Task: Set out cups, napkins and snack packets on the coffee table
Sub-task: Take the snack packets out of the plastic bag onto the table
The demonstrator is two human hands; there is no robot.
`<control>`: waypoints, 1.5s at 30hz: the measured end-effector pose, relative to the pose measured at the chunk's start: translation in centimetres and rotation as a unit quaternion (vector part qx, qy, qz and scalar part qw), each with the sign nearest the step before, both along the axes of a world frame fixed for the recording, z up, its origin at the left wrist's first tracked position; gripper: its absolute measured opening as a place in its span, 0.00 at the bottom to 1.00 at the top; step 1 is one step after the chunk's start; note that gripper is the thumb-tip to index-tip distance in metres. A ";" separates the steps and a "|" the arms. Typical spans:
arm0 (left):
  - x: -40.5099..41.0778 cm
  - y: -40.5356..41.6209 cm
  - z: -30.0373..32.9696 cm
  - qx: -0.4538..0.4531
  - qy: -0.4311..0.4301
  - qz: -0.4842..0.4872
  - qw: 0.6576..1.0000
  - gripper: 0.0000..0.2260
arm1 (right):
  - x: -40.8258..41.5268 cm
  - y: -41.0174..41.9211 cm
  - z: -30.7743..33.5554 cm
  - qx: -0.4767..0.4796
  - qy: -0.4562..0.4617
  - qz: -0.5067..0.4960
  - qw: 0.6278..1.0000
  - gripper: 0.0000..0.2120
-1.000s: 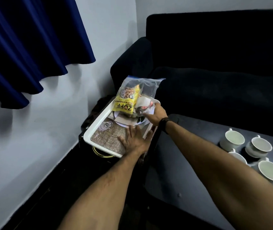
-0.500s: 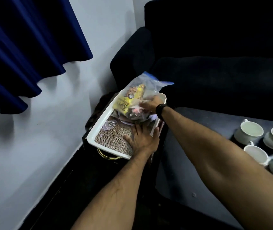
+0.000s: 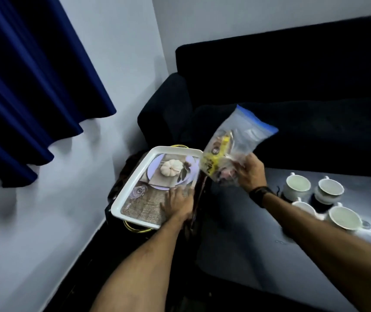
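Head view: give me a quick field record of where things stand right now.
right hand: holds clear zip bag of snack packets in the air, between tray and table
left hand: flat on the tray, palm down
tray: white rim, printed picture inside, nothing loose seen on it
cups: four white, grouped on the dark coffee table
napkins: none visible

A: Where does the view sit?
B: One head-worn camera, wide-angle, looking forward and down over both forearms, close above the white tray (image 3: 135,176) and dark bench (image 3: 259,255).
A: Any second view?
B: None.
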State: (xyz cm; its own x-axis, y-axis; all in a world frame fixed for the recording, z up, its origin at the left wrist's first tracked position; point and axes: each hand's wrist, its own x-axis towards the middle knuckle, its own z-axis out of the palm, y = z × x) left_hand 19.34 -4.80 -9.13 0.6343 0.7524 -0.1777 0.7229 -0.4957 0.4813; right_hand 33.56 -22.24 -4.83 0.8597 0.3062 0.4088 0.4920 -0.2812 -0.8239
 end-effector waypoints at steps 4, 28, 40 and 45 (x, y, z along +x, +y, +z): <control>1.6 -4.1 2.7 -0.062 -0.182 0.081 0.978 0.23 | -3.2 -4.6 -3.6 -0.040 -0.040 0.027 0.998 0.04; 3.4 -17.6 11.6 0.111 -0.011 -0.173 0.978 0.17 | -11.8 -10.2 -4.8 -0.401 0.110 0.088 0.905 0.22; 1.7 -20.0 13.1 0.131 0.064 -0.142 0.979 0.17 | -12.9 -12.1 -2.7 -0.352 0.097 0.151 0.919 0.49; 0.3 -19.3 13.2 0.008 -0.007 -0.126 0.992 0.16 | -10.4 -15.2 -0.4 -0.314 0.114 0.178 0.926 0.25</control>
